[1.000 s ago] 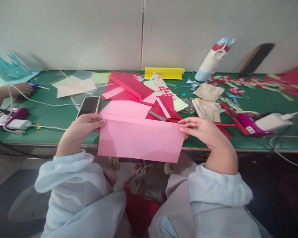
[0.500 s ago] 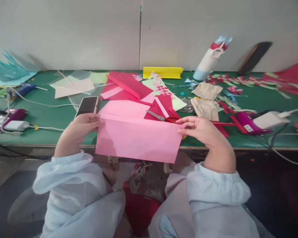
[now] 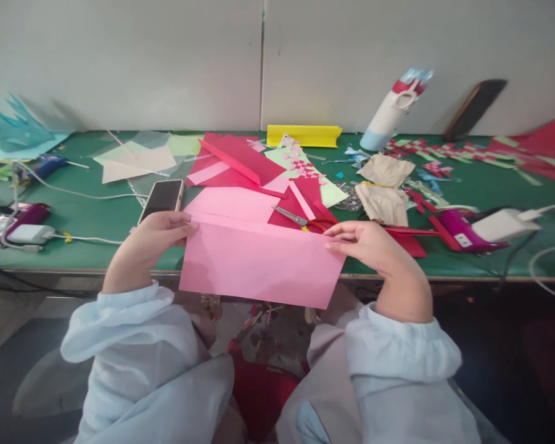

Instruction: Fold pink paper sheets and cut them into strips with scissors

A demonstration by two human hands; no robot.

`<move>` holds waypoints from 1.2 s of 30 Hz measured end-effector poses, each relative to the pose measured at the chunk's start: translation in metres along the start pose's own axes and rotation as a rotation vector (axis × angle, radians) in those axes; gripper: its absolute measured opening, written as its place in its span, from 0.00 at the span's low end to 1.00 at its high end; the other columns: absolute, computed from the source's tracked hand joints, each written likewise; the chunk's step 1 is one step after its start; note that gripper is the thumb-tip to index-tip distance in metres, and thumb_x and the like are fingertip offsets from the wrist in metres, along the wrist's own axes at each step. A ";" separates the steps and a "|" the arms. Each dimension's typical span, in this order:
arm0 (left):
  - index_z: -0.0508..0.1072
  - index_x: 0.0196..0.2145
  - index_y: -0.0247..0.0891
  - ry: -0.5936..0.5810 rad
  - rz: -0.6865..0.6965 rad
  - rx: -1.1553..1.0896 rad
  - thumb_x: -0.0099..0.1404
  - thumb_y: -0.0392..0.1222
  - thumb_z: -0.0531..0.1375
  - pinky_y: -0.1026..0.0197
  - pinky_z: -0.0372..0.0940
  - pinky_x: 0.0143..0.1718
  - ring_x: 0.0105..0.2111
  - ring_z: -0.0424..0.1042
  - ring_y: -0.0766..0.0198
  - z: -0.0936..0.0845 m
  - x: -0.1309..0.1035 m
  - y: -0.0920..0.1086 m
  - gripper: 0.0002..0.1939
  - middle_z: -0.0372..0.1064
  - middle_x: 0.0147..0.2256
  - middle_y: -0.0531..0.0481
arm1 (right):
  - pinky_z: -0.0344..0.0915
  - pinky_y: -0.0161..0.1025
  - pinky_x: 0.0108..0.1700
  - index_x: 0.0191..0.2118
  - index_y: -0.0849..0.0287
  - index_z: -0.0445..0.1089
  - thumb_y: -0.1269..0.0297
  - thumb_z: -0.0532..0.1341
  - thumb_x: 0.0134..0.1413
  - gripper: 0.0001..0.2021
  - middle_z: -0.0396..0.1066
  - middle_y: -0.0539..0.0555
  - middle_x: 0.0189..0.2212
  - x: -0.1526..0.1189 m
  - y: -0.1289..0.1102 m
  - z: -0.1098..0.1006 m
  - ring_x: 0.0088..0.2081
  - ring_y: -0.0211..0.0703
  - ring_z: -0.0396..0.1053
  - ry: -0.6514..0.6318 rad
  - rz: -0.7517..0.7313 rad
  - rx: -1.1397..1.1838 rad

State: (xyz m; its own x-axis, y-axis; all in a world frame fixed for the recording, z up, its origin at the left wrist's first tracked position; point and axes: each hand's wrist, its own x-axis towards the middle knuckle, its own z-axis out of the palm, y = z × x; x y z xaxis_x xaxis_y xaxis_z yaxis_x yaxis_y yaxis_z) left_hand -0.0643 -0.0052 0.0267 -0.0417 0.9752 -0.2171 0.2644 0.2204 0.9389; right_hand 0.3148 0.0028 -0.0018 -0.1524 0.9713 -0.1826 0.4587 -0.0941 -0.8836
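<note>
A sheet of pink paper (image 3: 261, 265) hangs between my hands at the front edge of the table, with a narrow fold along its top edge. My left hand (image 3: 160, 237) pinches its upper left corner, and my right hand (image 3: 363, 243) pinches the upper right one. Scissors with orange handles (image 3: 290, 216) lie just behind the sheet, near my right fingers. Beyond them spread red paper (image 3: 254, 160), another pink sheet (image 3: 234, 202) and light green paper (image 3: 332, 195). Close to my left hand, a phone (image 3: 164, 197) rests on the table.
On the green table (image 3: 87, 216) stand a white bottle (image 3: 391, 111) and a yellow folded strip (image 3: 304, 135) at the back. Purple power strips (image 3: 462, 231) with cables sit at both sides. Cloth pieces (image 3: 383, 200) and woven paper strips (image 3: 467, 150) lie at right.
My right hand has shifted slightly left along the top edge of the pink paper, and its left fingers' counterpart slightly right. A cable at the far right has moved.
</note>
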 end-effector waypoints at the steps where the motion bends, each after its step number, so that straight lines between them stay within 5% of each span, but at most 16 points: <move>1: 0.77 0.31 0.35 -0.007 0.006 0.000 0.46 0.49 0.71 0.62 0.67 0.35 0.31 0.69 0.65 0.001 0.000 0.000 0.18 0.74 0.31 0.48 | 0.71 0.40 0.38 0.36 0.60 0.75 0.58 0.70 0.40 0.15 0.79 0.56 0.33 0.000 0.000 0.001 0.37 0.49 0.76 0.003 -0.007 -0.005; 13: 0.79 0.30 0.36 -0.122 0.039 0.045 0.48 0.51 0.70 0.63 0.67 0.36 0.32 0.70 0.64 0.005 -0.001 0.000 0.16 0.74 0.30 0.48 | 0.69 0.43 0.42 0.30 0.57 0.76 0.58 0.66 0.45 0.08 0.79 0.55 0.34 0.010 0.001 0.012 0.40 0.53 0.76 -0.011 -0.039 -0.178; 19: 0.78 0.30 0.36 -0.091 0.035 0.053 0.46 0.51 0.71 0.61 0.67 0.37 0.32 0.70 0.62 0.005 -0.003 0.003 0.18 0.73 0.30 0.49 | 0.69 0.42 0.40 0.29 0.55 0.77 0.58 0.66 0.45 0.08 0.80 0.54 0.33 0.010 0.000 0.012 0.38 0.52 0.76 -0.030 -0.048 -0.218; 36: 0.78 0.28 0.37 -0.156 0.068 0.114 0.48 0.50 0.68 0.61 0.65 0.37 0.32 0.69 0.62 0.013 -0.005 0.007 0.14 0.73 0.30 0.48 | 0.67 0.36 0.33 0.27 0.57 0.76 0.62 0.66 0.45 0.05 0.78 0.52 0.28 0.002 -0.041 0.043 0.31 0.44 0.74 -0.225 -0.100 -0.104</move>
State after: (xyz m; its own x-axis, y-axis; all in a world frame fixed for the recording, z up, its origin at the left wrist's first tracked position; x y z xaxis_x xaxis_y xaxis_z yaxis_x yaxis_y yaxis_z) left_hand -0.0499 -0.0090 0.0309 0.1278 0.9712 -0.2012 0.3695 0.1417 0.9183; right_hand 0.2578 -0.0009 0.0156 -0.3870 0.9007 -0.1976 0.5171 0.0345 -0.8552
